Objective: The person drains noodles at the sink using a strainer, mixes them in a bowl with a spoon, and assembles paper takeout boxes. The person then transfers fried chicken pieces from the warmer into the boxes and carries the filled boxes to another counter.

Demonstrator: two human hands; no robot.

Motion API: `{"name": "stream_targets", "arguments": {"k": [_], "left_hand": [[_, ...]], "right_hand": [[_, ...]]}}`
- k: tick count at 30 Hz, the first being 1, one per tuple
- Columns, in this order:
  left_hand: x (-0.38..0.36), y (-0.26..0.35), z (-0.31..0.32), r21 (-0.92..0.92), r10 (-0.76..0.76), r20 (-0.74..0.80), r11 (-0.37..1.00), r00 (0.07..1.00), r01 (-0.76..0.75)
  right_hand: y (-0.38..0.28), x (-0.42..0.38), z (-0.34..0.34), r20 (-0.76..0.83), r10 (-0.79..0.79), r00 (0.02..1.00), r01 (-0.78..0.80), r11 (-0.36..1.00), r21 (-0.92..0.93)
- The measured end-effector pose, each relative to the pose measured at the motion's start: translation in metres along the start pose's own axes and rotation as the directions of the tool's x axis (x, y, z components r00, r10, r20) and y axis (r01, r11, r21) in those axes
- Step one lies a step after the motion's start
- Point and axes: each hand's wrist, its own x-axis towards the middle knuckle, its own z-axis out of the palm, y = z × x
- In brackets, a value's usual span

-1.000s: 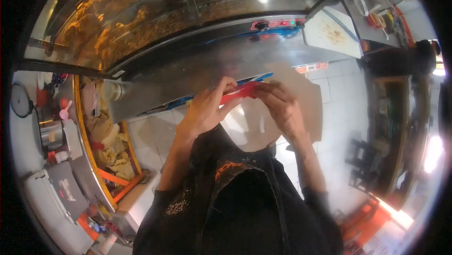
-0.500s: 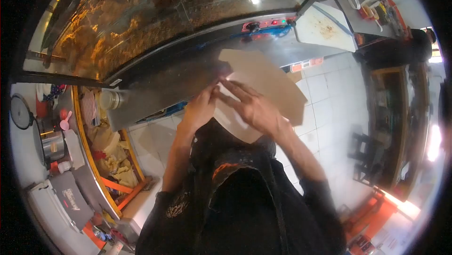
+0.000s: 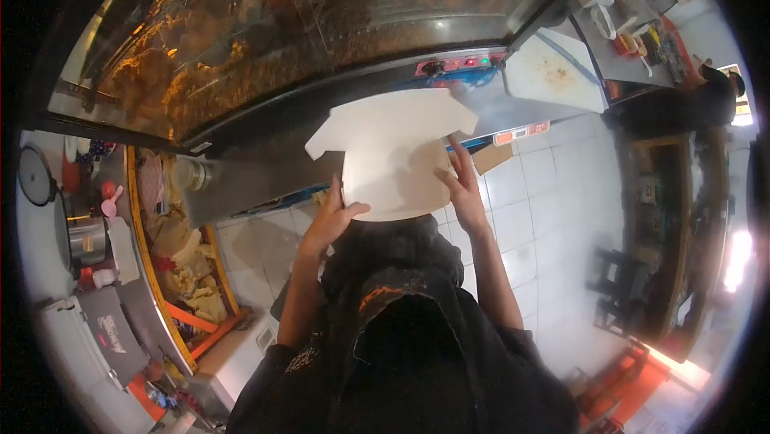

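Observation:
A pale cardboard box blank (image 3: 397,145) with flaps spread at its far end is held before my chest, partly over the steel counter (image 3: 265,153). My left hand (image 3: 333,217) grips its left edge, with the thumb on top and the fingers beneath. At the right edge my right hand (image 3: 464,185) pinches the card in the same way, some fingers hidden behind it.
Beyond the counter stands a glass display case (image 3: 321,25) with browned food inside. A white cutting board (image 3: 553,71) with a knife lies at the counter's right end. Another person (image 3: 682,105) in dark clothes is at the far right. A glass jar (image 3: 191,172) stands left.
The cardboard has turned from a slant to face me squarely, its flaps now spread. My hands have moved apart from its middle to its two side edges.

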Motion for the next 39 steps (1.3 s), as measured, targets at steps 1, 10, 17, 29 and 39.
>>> {"name": "stream_targets", "arguments": {"k": [1,10,17,29,39], "left_hand": [[-0.001,0.009,-0.003,-0.155,-0.078,-0.003,0.985,0.997,0.077],[0.023,-0.062,-0.016,-0.366,-0.095,-0.152,0.930,0.984,0.034],[0.029,-0.050,-0.056,-0.407,0.084,-0.367,0.881,0.926,-0.241],[0.063,-0.083,-0.147,0.074,0.033,-0.807,0.996,0.590,0.045],[-0.031,-0.097,-0.127,-0.038,0.007,-0.875,0.996,0.483,-0.082]], "right_hand": [[0.000,0.002,-0.001,0.031,0.004,1.000,-0.002,0.999,-0.048],[0.061,0.001,0.019,0.143,-0.074,0.987,0.124,0.913,-0.389],[0.018,0.027,0.041,0.292,-0.101,0.951,0.299,0.539,-0.788],[-0.431,0.004,0.087,0.279,-0.960,-0.013,0.707,-0.206,-0.677],[-0.640,0.138,0.106,0.836,-0.221,0.502,0.865,0.098,-0.493]]}}
